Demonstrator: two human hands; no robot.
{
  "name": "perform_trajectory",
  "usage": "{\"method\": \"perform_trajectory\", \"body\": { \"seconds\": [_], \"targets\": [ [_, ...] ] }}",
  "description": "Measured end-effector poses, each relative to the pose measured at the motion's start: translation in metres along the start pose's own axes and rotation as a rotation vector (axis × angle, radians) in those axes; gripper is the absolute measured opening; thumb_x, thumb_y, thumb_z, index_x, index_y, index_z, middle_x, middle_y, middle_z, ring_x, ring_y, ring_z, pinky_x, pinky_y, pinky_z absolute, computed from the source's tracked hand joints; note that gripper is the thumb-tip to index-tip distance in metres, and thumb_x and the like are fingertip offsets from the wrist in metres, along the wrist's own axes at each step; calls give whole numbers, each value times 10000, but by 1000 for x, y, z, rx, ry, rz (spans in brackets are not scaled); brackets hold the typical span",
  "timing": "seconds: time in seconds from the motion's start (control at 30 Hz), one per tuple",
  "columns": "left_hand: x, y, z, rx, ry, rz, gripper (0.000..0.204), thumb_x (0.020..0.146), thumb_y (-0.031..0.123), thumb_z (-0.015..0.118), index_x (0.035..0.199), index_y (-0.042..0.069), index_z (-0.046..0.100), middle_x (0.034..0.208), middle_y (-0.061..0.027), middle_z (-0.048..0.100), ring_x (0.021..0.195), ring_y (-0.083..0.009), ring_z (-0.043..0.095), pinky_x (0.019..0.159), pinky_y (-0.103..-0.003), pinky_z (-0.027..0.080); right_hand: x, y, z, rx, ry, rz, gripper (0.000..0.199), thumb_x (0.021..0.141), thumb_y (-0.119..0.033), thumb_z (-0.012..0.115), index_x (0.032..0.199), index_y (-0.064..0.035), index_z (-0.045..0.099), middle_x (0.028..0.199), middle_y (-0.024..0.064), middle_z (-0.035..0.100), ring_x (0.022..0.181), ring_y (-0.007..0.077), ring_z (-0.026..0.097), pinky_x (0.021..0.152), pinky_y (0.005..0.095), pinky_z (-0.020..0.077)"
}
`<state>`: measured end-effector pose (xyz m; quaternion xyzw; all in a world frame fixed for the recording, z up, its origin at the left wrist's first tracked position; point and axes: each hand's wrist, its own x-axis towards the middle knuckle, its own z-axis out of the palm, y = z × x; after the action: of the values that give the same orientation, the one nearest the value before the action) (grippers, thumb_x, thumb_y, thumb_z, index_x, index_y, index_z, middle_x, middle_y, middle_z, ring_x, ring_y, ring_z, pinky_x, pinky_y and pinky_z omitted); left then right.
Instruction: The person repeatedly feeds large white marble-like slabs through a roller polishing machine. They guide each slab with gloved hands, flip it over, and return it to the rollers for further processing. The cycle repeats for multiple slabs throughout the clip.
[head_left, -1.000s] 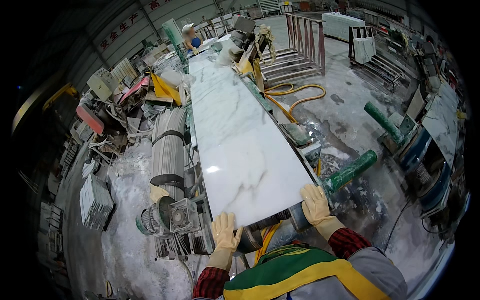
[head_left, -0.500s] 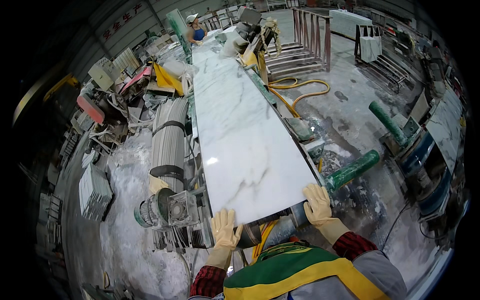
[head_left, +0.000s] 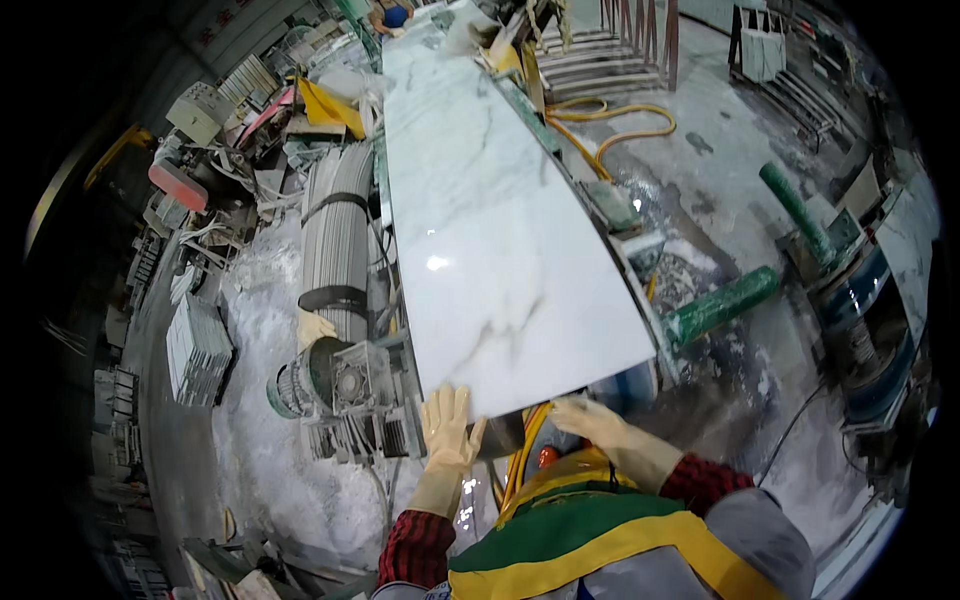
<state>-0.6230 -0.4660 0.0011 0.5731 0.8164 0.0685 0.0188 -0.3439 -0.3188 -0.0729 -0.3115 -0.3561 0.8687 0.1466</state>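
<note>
A long polished white marble slab [head_left: 500, 270] with grey veins lies flat on a roller machine, stretching away from me. My left hand [head_left: 450, 430], in a cream rubber glove, rests at the slab's near left corner, fingers stretched out and the thumb apart. Just below the middle of the near edge is my right hand [head_left: 600, 425], gloved alike. Its fingers reach leftward, extended; I see nothing held in it. Beside its fingertips run yellow hoses [head_left: 526, 455] and a small red knob [head_left: 548, 457]. Whether the right fingertips touch the machine is unclear.
A geared motor [head_left: 345, 380] and a strapped bundle of grey strips [head_left: 338, 235] flank the slab's left side. Green rollers [head_left: 722, 308] jut out at right. A yellow hose [head_left: 628, 135] loops across the floor. Stacked slabs [head_left: 195, 350] stand left; another person [head_left: 392, 16] is at the far end.
My right hand has left the slab's near right corner and moved left, below the near edge. My left hand stays at its corner. The view has tilted downward.
</note>
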Motion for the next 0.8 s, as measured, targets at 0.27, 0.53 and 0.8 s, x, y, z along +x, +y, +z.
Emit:
{"method": "perform_trajectory", "body": {
  "seconds": [0.27,0.53,0.8],
  "targets": [
    [5,-2,-13,-100,-64,19,731,1005,388,721,1629,84,493,1702,-273,410,1563,-529,350,1316,-623,222,50,-12,73,582,524,131,463,1076,-277,751,1395,-15,539,1294,150,671,1232,315,714,1046,462,648],
    [54,-26,-14,-147,26,230,670,994,357,705,1577,75,531,1642,-252,473,1491,-510,427,1281,-580,300,59,-11,96,623,705,-86,470,1068,-240,766,1440,-28,572,1301,152,696,1160,301,736,977,459,664],
    [-5,-3,-23,-127,-7,313,649,979,339,709,1541,49,561,1605,-281,492,1477,-518,435,1274,-603,297,-1,39,82,504,655,-85,482,1113,-315,701,1425,9,529,1232,107,680,967,223,704,797,353,618]
  ]
}}
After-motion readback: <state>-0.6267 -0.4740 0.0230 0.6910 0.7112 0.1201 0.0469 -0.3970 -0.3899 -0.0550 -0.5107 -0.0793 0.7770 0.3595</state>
